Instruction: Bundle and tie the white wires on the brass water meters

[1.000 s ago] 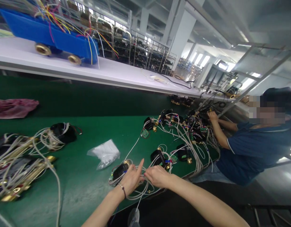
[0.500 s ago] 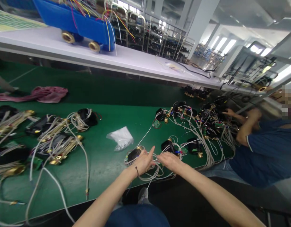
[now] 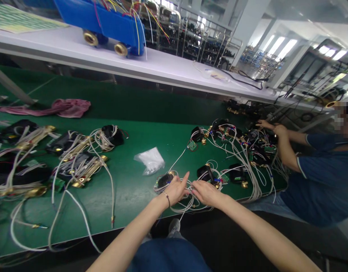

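My left hand [image 3: 175, 190] lies over a loop of white wires [image 3: 185, 204] on the green belt, its index finger raised. My right hand [image 3: 206, 193] meets the same wires from the other side, fingertips close to my left hand. Just beyond my left hand sits a black unit with a brass fitting [image 3: 165, 181], its wires running under my palm. Another black unit [image 3: 205, 173] stands a little beyond my right hand. Exactly how my fingers grip the wires is partly hidden.
Several wired black units with brass fittings lie on the green belt [image 3: 140, 196], with a plastic bag [image 3: 150, 160] and pink cloth [image 3: 69, 108] nearby. A co-worker [image 3: 318, 177] handles units at right. A blue tray [image 3: 106, 22] stands on the white shelf [image 3: 162, 73] beyond.
The whole view has swung, so the belt and its objects sit further right and higher. My hands stay at the wire loop, drawn slightly closer to my body. The co-worker's hands have shifted among the units.
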Action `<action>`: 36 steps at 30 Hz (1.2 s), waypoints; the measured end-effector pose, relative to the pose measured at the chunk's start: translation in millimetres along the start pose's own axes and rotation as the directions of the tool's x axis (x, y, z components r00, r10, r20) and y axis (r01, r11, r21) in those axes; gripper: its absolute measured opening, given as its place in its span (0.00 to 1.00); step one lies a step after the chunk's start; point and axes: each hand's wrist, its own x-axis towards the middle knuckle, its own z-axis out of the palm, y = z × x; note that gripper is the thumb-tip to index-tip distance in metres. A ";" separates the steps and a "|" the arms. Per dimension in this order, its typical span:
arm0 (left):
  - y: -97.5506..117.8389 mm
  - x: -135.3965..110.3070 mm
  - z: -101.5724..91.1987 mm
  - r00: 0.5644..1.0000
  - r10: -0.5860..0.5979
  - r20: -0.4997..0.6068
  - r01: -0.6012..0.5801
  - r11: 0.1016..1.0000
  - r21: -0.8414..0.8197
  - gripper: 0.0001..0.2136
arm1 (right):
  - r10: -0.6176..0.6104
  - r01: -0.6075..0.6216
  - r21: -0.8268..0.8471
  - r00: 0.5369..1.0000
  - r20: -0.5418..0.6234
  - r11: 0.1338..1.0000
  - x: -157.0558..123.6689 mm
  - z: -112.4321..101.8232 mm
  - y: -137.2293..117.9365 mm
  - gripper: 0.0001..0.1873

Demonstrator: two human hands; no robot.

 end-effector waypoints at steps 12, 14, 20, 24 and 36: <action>3.1 -4.4 0.8 0.992 -0.070 -0.109 0.037 0.960 -0.277 0.30 | 0.281 -0.252 0.327 0.959 -0.045 0.911 8.2 22.0 -3.5 0.22; 1.2 -5.6 -1.8 0.991 -0.101 -0.089 0.066 0.941 -0.332 0.30 | 0.156 -0.115 0.205 0.969 -0.193 0.972 0.2 15.7 -4.5 0.15; -3.5 -5.8 -3.9 0.990 -0.137 -0.029 0.117 0.923 -0.366 0.32 | -0.269 0.235 -0.157 0.931 -0.248 0.959 -8.6 16.3 3.2 0.16; -1.1 -7.2 -1.0 0.994 -0.105 -0.030 0.089 0.937 -0.337 0.31 | -0.200 0.192 -0.056 0.945 -0.260 0.980 2.2 19.1 6.6 0.12; -1.9 -6.3 2.4 0.986 -0.167 -0.024 0.156 0.955 -0.254 0.29 | 0.309 -0.213 0.431 0.936 -0.167 0.877 17.1 23.4 10.8 0.11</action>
